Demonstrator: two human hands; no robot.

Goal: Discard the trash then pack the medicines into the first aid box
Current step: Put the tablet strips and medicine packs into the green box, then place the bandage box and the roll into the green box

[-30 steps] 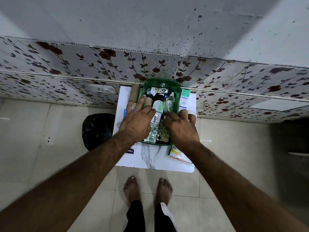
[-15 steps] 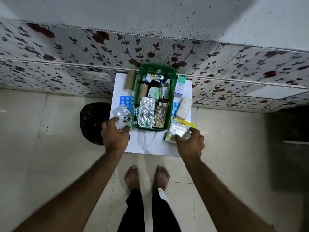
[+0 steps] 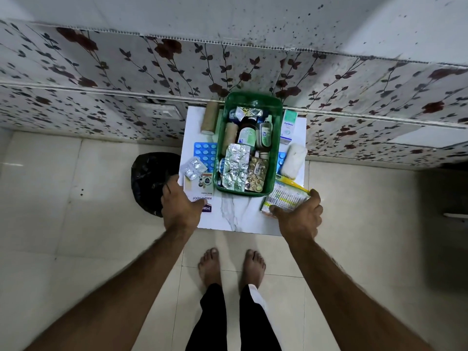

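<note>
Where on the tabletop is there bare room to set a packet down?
Bare marble lies along the near edge, between the left hand and right hand, below the green box. Both sides of the box are crowded with strips, rolls and cartons.

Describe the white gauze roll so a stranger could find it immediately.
Start at the green first aid box on the small white table. Look just outside its right wall, below the Optibex carton: the white gauze roll lies there. It is the only soft white cylinder; the beige bandage roll is left of the box.

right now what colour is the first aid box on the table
Green: the first aid box is plain green plastic, clearest in the head view.
</note>
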